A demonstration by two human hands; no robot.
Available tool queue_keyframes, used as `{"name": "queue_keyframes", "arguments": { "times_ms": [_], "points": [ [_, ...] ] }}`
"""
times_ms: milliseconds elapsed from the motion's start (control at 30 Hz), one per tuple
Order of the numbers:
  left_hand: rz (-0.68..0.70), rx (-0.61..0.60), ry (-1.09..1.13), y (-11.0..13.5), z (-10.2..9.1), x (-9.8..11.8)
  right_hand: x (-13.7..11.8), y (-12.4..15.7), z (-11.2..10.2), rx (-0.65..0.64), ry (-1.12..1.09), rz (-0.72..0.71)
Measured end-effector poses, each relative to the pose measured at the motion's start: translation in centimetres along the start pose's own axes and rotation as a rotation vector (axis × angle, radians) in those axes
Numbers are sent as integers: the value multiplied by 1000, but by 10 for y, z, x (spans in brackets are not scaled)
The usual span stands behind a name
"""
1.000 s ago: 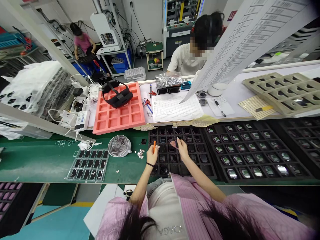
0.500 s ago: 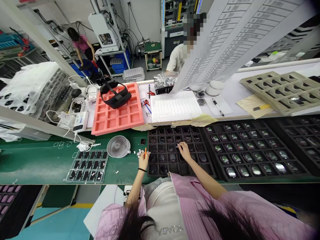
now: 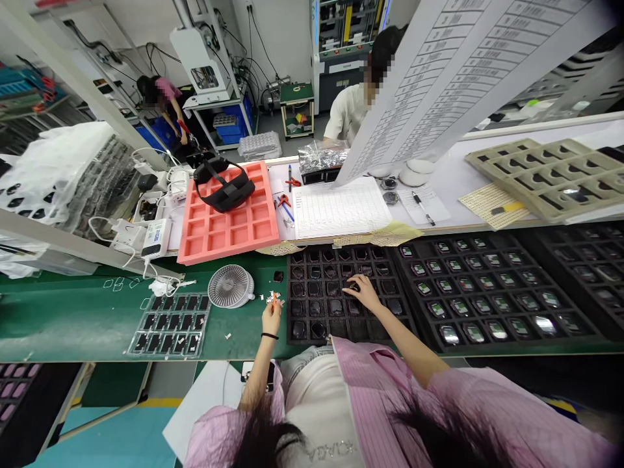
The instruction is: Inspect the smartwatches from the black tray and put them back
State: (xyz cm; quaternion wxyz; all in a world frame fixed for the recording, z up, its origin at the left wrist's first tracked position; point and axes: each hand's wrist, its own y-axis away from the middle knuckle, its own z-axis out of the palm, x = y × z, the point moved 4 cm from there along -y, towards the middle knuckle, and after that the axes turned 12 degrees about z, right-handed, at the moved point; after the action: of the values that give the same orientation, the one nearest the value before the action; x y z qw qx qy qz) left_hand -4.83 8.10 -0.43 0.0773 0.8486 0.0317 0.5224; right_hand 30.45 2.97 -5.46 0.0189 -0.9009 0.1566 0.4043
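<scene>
Left of the matte black tray stands a round grey fan w/ fine ribs; betw. them, the left hand pinches a slim orange tool, long axis pointing approx. away from the person, among small flat white pcs.. Over the tray's middle, the right hand curves its fingers at a dark pc.; if gripped, I cannot tell.

I viewed bright, diffuse light, shadows soft; white glare struck glossy pieces; wide-angle distortion stretched hanging sheets; upper right corner fell dark; pixel blocks masked co-worker's head.
</scene>
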Motion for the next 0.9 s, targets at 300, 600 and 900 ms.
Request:
{"name": "queue_keyframes", "arguments": {
  "times_ms": [300,600,900],
  "points": [
    [-101,25,-335,-17,-32,-14,12,0,-13,-216,38,-111],
    [-184,-7,-452,-30,-31,-28,8,-5,-11,-216,129,-110],
    [-182,-42,-374,-18,-30,-40,1,-25,-6,-198,271,-110]
  ]
}}
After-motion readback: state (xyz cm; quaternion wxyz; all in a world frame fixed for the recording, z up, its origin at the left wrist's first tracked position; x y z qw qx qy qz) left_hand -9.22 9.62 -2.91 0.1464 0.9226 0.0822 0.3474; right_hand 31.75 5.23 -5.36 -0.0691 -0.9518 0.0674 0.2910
